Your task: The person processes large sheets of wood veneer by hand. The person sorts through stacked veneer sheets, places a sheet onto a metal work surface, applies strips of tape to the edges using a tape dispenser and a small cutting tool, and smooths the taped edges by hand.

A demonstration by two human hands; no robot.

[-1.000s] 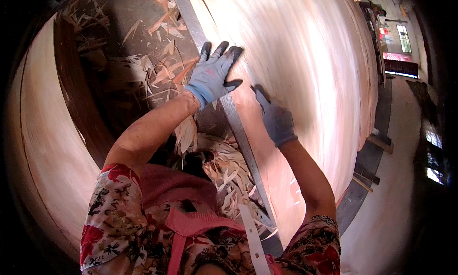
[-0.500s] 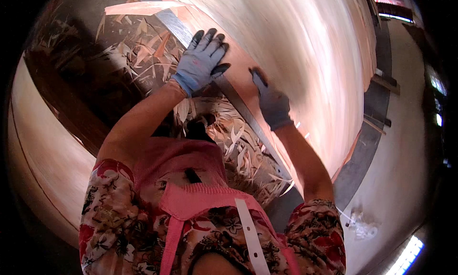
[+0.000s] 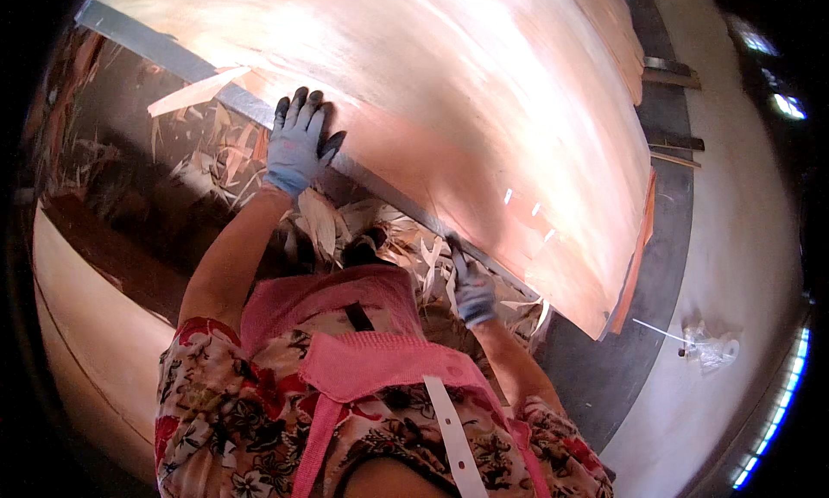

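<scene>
A broad sheet of pale wood veneer (image 3: 389, 75) lies over the table, its near side along a grey metal edge (image 3: 380, 187). My left hand (image 3: 298, 148), in a grey glove with dark fingertips, lies flat over that edge with its fingers spread onto the veneer. My right hand (image 3: 473, 289), gloved alike, is at the metal edge further right. Its fingers are curled, with one dark tip pointing up at the edge; whether it holds something is hidden. A loose veneer strip (image 3: 194, 94) sticks out over the edge beyond my left hand.
Veneer scraps (image 3: 423, 256) are heaped below the edge, before my pink apron (image 3: 371, 368). Small white patches (image 3: 536, 209) dot the sheet at right. Further right are a dark strip (image 3: 665, 239) with wooden pieces and a clear plastic bundle (image 3: 712, 349) on a pale surface.
My right hand has come off the veneer's surface and drawn back toward me to the metal edge. My left hand stays flat at the edge. The whole view has turned.
</scene>
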